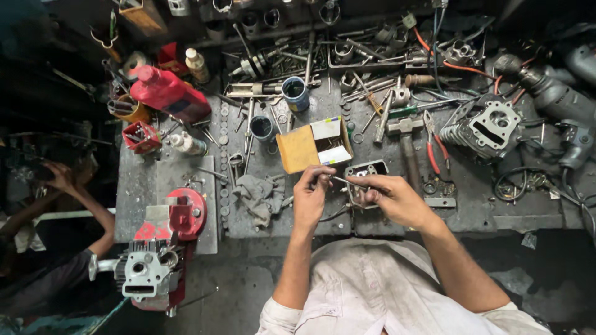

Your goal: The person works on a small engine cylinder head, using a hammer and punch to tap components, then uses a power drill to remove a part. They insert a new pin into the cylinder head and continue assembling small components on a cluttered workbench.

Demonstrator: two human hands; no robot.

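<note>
Cardboard box [315, 145]: you have it open on the bench just beyond your hands, tan flap turned left, white cartons with a blue and yellow edge inside.
Red bottle [169, 93]: lying tilted at your far left, red cap, dark label on its side.
Small bottle [197, 65]: upright behind the red one, cream cap, pale label.
White bottle [187, 144]: on its side near the red cage-like part, label too small to make out.
Signs, screens: none in your view.
</note>
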